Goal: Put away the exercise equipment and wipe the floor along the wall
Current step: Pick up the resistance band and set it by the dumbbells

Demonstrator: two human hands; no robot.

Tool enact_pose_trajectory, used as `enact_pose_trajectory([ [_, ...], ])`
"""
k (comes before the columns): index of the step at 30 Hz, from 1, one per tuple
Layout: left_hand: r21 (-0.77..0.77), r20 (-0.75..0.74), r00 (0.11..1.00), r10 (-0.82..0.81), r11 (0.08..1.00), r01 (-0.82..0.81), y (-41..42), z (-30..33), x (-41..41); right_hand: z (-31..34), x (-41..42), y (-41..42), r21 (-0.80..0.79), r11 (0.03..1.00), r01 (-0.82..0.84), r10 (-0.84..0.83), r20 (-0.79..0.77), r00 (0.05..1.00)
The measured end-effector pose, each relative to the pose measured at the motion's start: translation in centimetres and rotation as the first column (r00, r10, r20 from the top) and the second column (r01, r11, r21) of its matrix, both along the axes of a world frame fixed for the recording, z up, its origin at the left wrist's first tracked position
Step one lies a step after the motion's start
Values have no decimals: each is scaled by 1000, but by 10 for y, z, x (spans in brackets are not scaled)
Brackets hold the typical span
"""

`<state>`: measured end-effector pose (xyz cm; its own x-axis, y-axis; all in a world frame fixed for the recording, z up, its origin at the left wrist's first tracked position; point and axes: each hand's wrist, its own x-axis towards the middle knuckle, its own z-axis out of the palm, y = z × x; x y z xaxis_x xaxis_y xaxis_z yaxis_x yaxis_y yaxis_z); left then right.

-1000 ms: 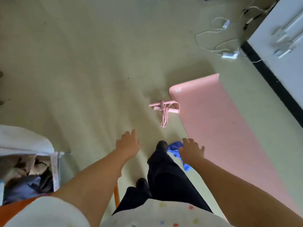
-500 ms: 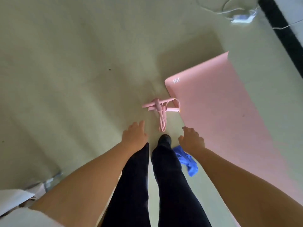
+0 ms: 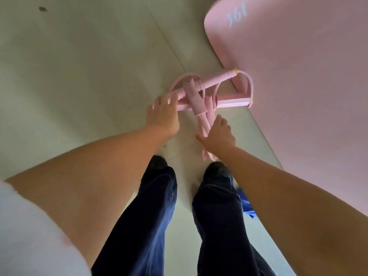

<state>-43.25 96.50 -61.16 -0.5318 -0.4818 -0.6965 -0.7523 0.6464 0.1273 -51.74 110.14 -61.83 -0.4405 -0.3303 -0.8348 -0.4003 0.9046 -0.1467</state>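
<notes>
Pink pedal puller on floor: bars run left-right, tubes trail toward feet. Left hand fingers curl over its left bar end; right hand fingers close around the tubes.

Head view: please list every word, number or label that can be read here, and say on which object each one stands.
"361" or similar: pale printed characters near the corner of the pink mat, seen at an angle and blurred, so the reading is uncertain.
Pink pull-rope exerciser: no readable text.
Blue cloth: no text visible.
</notes>
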Motion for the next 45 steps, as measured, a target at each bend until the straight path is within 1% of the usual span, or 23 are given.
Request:
enact_pose_trajectory([
  [2, -79, -17, 999, 33, 996, -34, -9, -45, 1, -42, 9, 1, -36, 989, 147, -148, -20, 989],
  [4, -97, -11, 996, 85, 992, -86, -15, -75, 2, -71, 10, 6, -87, 959, 271, -277, -59, 959],
  [6, -54, -17, 990, 142, 988, -143, -21, -84, 4, -86, 4, 12, -112, 932, 343, -350, -47, 936],
  [9, 70, -52, 982, 181, 982, -178, -21, -61, 9, -74, -12, 17, -136, 916, 376, -377, 20, 926],
  [12, 136, -46, 973, 226, 967, -218, -2, -4, 19, -24, -18, 23, -137, 914, 381, -375, 66, 925],
  [14, 166, -27, 964, 264, 952, -256, 11, 43, 24, 23, -16, 30, -136, 894, 426, -413, 114, 904],
  [18, 159, 24, 959, 281, 946, -281, 25, 152, 31, 126, -7, 48, -140, 836, 531, -507, 174, 844],
  [21, 159, 35, 966, 255, 953, -257, 37, 232, 30, 202, 1, 64, -166, 835, 525, -507, 140, 850],
  [22, 164, 35, 968, 249, 954, -252, 40, 260, 26, 228, 2, 68, -173, 822, 543, -527, 132, 840],
  [24, 168, 26, 974, 224, 960, -225, 45, 313, 20, 280, 3, 77, -184, 806, 563, -550, 122, 826],
  [26, 174, -1, 981, 195, 966, -191, 51, 362, 12, 330, 0, 85, -190, 809, 556, -544, 114, 831],
  [27, 180, -19, 984, 178, 969, -172, 55, 384, 8, 353, -2, 90, -200, 792, 576, -565, 116, 817],
  [29, 189, -72, 988, 134, 975, -119, 64, 423, -1, 395, -9, 104, -246, 725, 643, -638, 112, 762],
  [33, 238, -175, 983, 49, 971, -6, 80, 475, -10, 463, -16, 136, -326, 672, 664, -679, 84, 729],
  [36, 274, -206, 979, 1, 960, 56, 93, 504, -7, 494, -2, 156, -338, 644, 686, -709, 71, 701],
  [38, 276, -206, 977, -55, 955, 112, 100, 519, 0, 507, 18, 168, -356, 585, 729, -756, 87, 649],
  [41, 248, -200, 961, -190, 939, 237, 102, 534, 11, 519, 57, 183, -357, 485, 798, -819, 133, 557],
  [45, 235, -164, 913, -374, 884, 404, 124, 548, 21, 529, 116, 212, -331, 318, 888, -913, 146, 382],
])
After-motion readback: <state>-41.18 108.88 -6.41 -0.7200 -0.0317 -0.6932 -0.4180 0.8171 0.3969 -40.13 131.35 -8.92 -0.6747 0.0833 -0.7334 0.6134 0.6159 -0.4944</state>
